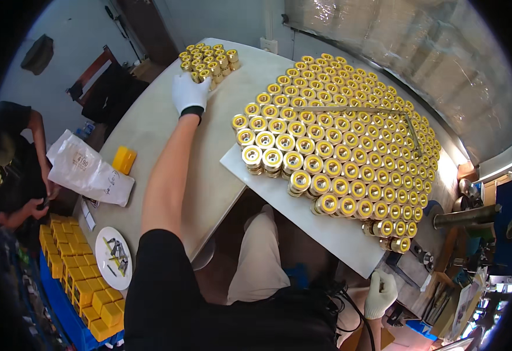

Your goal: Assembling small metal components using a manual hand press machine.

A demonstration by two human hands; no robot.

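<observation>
At the far end of the table, my left hand [190, 93] in a white glove reaches to a small cluster of gold metal cylinders [216, 57] with yellow ring tops. Its fingers close around a cylinder [204, 75] at the cluster's near edge, partly hidden by the glove. My right hand [380, 295], also gloved, is low at the right beside the white board [349, 251]. Its fingers are curled in, and whatever they may hold is hidden. A large packed group of the same cylinders [342, 140] covers most of the board, with a thin metal strip [349, 109] lying across the tops.
On the left lie a white bag [89, 167], a yellow box [124, 159] and a white plate [126, 275] with small metal parts. Yellow boxes [86, 275] fill a blue crate nearby. Another person [19, 169] is at the far left. Tools and a metal post [466, 216] stand right.
</observation>
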